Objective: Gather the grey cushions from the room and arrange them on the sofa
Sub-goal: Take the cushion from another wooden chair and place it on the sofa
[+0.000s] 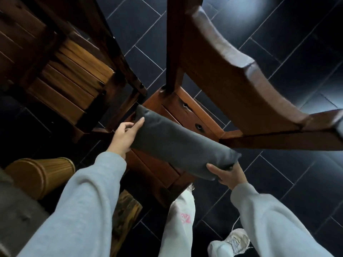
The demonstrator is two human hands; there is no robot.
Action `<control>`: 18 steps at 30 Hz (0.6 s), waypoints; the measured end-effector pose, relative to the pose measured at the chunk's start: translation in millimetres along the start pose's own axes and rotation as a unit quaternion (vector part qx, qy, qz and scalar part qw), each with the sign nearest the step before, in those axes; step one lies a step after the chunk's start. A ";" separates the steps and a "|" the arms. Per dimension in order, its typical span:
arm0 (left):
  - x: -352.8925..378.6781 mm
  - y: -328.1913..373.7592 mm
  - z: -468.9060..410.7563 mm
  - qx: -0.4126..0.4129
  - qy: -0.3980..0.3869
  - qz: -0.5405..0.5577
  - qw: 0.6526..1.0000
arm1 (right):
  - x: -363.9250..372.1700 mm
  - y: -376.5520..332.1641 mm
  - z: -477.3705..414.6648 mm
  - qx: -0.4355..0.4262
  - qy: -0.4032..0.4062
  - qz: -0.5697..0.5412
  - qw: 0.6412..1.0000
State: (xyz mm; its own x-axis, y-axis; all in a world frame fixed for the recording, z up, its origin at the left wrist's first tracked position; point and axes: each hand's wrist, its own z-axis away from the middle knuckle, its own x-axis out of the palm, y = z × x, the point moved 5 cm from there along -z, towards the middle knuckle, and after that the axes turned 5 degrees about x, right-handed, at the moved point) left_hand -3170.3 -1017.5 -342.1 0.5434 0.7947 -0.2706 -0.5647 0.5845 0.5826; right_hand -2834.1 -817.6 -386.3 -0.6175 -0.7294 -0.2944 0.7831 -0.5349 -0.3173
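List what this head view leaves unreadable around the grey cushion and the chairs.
- Chair seat under the grey cushion: mostly covered by it.
- Right hand: fingertips hidden beneath the cushion.
- Pink lettering on the trousers: blurred.
- Sofa: outside the frame.

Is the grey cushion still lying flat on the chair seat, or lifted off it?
Lifted. The grey cushion is tilted above the chair seat, left hand on one end, right hand under the other.
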 end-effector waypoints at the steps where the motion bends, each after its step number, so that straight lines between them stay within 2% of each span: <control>1: 2.2 -2.0 16.4 -0.004 0.000 0.018 1.000 | -9.8 1.7 6.8 -0.009 0.010 0.002 1.000; 5: 30.8 -8.7 71.5 -0.041 -0.016 0.024 0.999 | -62.2 23.9 35.3 -0.020 0.037 -0.027 0.999; 10: 107.8 -8.9 132.1 -0.073 -0.086 -0.036 0.993 | -166.0 72.8 80.2 -0.021 0.081 -0.051 0.995; 15: 229.1 1.5 208.5 -0.049 -0.180 -0.073 0.980 | -297.1 136.7 128.5 -0.039 0.139 -0.093 0.985; 18: 308.6 20.3 274.0 0.031 -0.249 -0.105 0.962 | -380.9 170.0 164.7 -0.074 0.174 -0.150 0.970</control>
State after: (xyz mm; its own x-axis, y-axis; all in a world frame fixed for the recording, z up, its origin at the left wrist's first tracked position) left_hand -2843.8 -805.3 -203.8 0.8805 0.4740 0.0038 -0.3798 0.7006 0.6041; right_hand -2453.6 -700.9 -179.7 -0.8237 -0.3482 -0.4476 0.5610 -0.6151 -0.5540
